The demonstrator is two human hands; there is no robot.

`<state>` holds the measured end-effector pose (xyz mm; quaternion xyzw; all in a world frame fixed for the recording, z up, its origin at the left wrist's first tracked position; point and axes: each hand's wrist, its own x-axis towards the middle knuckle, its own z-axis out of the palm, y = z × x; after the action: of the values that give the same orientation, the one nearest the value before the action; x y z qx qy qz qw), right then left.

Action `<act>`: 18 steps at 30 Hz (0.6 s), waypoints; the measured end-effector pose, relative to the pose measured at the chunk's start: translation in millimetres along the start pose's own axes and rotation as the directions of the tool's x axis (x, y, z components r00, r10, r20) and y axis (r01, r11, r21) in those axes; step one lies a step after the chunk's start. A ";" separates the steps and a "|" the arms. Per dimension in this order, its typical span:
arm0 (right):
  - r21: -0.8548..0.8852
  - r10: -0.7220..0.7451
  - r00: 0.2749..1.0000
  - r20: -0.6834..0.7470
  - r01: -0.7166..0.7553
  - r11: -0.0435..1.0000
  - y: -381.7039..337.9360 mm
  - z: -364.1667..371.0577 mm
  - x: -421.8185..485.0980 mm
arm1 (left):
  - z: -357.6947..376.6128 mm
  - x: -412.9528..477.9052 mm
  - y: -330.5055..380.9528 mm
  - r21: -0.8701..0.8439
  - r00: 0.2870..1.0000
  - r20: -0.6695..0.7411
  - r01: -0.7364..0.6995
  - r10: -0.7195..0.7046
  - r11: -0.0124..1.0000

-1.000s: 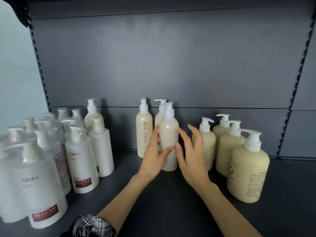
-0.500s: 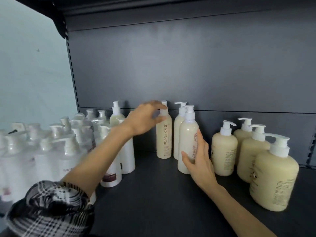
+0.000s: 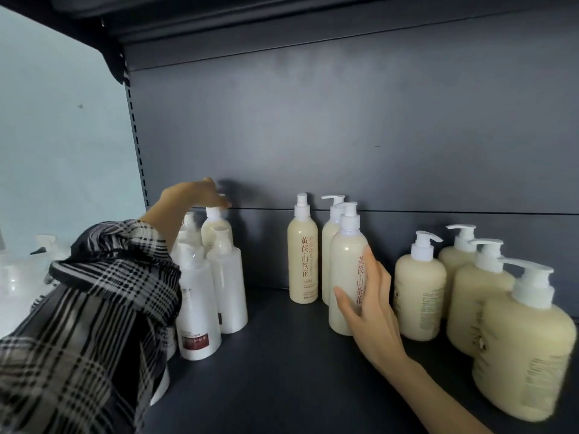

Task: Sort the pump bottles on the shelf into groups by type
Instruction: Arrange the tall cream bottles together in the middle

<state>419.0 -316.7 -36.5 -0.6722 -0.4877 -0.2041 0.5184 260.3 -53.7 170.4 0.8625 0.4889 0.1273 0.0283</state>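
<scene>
A: Where's the left hand (image 3: 195, 195)?

B: It's reaching over the white bottles (image 3: 226, 278) at the left and sitting on the pump top of a cream bottle (image 3: 215, 228) standing at the back of that group. The fingers are curling down over the pump. It's blurred, so I can't tell if they're actually clamping it. A plaid sleeve (image 3: 103, 308) is covering most of the left foreground.

A: Right hand (image 3: 371, 311)?

B: It's lying flat against the front slim cream bottle (image 3: 346, 270), palm on the right side and thumb across the front. The fingers are loosely apart. It's touching, not a closed grasp.

A: Where's that bottle sitting?

B: It's standing upright on the dark shelf (image 3: 282, 371), mid-frame, at the front of a cluster of three slim ones. The bottle with red lettering (image 3: 303, 252) is standing to its left, further back. The third (image 3: 331, 245) is sitting directly behind it, partly hidden.

A: What about the other groups?

B: Four squat cream pump bottles are standing at the right, the nearest and largest (image 3: 523, 349) showing at the frame edge. White bottles with dark red labels are crowding the left. The far-left ones are blurring out.
</scene>
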 end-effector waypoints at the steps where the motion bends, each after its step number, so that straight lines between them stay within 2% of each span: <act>1: 0.001 0.002 1.000 0.004 -0.002 1.000 -0.5 -0.4 0.0 | 2.2 0.7 0.3 -0.037 1.000 0.027 0.009 -0.008 0.999; 6: -0.004 0.007 1.000 0.012 -0.007 1.000 -0.3 -0.6 -1.2 | 11.0 1.7 13.9 -0.303 1.000 0.013 -0.021 0.026 0.953; 10: 0.032 0.018 1.000 0.014 -0.019 0.999 2.1 -2.5 1.0 | 9.6 -2.6 21.5 -0.429 0.997 -0.005 -0.068 0.073 0.901; 14: 0.035 0.046 0.999 0.022 -0.047 0.998 2.9 -2.0 1.9 | 5.9 -16.2 30.0 -0.517 0.993 0.043 -0.073 0.111 0.853; 18: 0.029 0.085 0.996 0.036 -0.086 0.996 3.2 -1.8 1.6 | 4.1 -31.7 40.7 -0.558 0.974 0.084 -0.128 0.209 0.820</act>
<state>422.9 -317.6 -36.2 -0.6879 -0.4703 -0.1627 0.5283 279.8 -101.5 167.3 0.8648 0.3501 0.2024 0.2976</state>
